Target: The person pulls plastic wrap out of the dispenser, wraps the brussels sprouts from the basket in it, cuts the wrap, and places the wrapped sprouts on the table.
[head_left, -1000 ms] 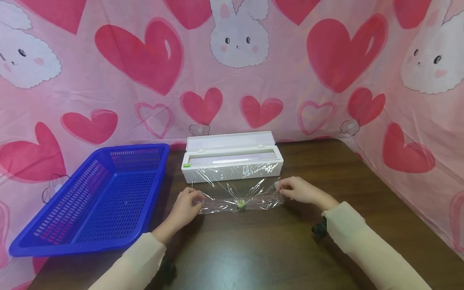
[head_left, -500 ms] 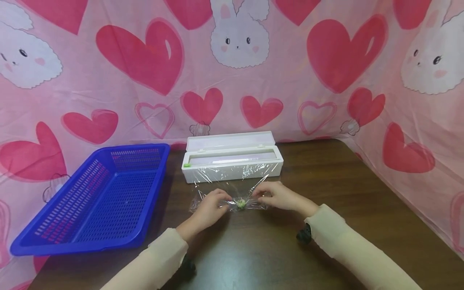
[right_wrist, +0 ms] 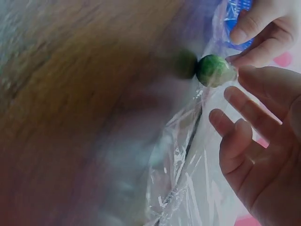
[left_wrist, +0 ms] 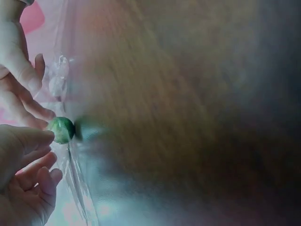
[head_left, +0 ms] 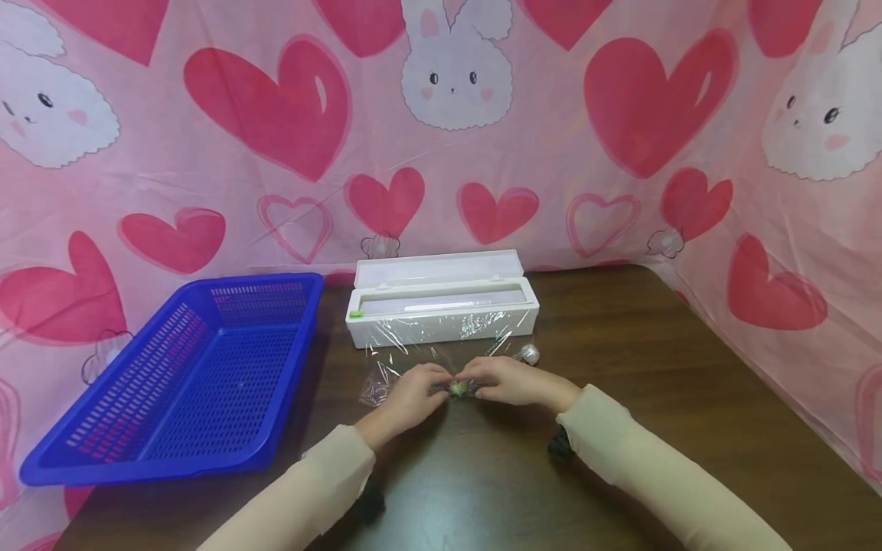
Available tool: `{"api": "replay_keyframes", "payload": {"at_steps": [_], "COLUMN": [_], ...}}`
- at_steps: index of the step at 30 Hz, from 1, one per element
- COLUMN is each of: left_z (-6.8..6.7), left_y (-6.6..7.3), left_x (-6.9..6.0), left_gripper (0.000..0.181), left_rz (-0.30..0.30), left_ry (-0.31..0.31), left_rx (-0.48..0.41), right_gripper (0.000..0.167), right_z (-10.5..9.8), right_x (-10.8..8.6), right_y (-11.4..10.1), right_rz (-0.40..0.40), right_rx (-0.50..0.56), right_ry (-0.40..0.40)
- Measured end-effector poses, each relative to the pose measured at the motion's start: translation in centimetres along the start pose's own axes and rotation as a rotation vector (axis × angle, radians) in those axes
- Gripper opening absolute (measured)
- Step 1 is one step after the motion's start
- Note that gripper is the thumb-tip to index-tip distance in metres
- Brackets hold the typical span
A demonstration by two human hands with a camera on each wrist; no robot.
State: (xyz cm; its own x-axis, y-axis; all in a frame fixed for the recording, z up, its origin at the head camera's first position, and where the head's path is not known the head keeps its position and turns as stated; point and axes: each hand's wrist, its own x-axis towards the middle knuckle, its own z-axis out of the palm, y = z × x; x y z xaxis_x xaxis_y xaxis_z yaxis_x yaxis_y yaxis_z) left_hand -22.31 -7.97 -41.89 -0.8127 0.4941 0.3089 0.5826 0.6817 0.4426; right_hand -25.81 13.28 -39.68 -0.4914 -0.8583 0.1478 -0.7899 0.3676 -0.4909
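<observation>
A small round green vegetable, looking like a Brussels sprout [head_left: 458, 389], sits at the front edge of clear plastic wrap [head_left: 377, 383] drawn from a white dispenser box [head_left: 441, 329]. My left hand [head_left: 412, 396] is at its left side, thumb and forefinger closing in at the sprout [left_wrist: 62, 130] and the film. From the right, my right hand [head_left: 513, 381] brings its thumb and forefinger to the film beside it. In the right wrist view, the thumb tip meets the sprout's [right_wrist: 214, 70] film-covered end, while the other fingers curl loosely. Exact finger contact is partly hidden.
The dispenser's lid [head_left: 441, 268] stands raised at the back. A blue plastic basket [head_left: 279, 398] stands at the left. Near the film's right end lies a small shiny round thing [head_left: 529, 354]. A pink heart-and-rabbit cloth [head_left: 551, 153] hangs behind the brown table [head_left: 620, 329].
Both hands have let go of the film's outer ends and moved inward to the sprout, one from each side. The film has bunched up; basket and dispenser have stayed put.
</observation>
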Motion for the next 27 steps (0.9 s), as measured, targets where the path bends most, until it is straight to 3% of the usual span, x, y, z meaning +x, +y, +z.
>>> {"api": "replay_keyframes", "payload": {"at_steps": [8, 13, 21, 27], "left_z": [0.2, 0.6, 0.9, 0.7], "left_y": [-0.6, -1.1, -1.5, -1.9], "left_x": [0.7, 1.2, 1.5, 1.9], "left_gripper": [0.036, 0.039, 0.021, 0.019], "left_rz": [-0.066, -0.091, -0.007, 0.059], "left_ry": [-0.067, -0.073, 0.033, -0.012], "left_rx": [-0.026, 0.006, 0.116, 0.139], "right_gripper": [0.039, 0.047, 0.038, 0.028], "right_z": [-0.2, -0.1, 0.1, 0.2], "right_x": [0.3, 0.5, 0.9, 1.3], "right_y": [1.0, 1.6, 2.1, 2.6], "right_rz": [0.080, 0.162, 0.171, 0.180], "right_rx": [0.015, 0.017, 0.016, 0.022], "right_ry": [-0.014, -0.009, 0.029, 0.072]}}
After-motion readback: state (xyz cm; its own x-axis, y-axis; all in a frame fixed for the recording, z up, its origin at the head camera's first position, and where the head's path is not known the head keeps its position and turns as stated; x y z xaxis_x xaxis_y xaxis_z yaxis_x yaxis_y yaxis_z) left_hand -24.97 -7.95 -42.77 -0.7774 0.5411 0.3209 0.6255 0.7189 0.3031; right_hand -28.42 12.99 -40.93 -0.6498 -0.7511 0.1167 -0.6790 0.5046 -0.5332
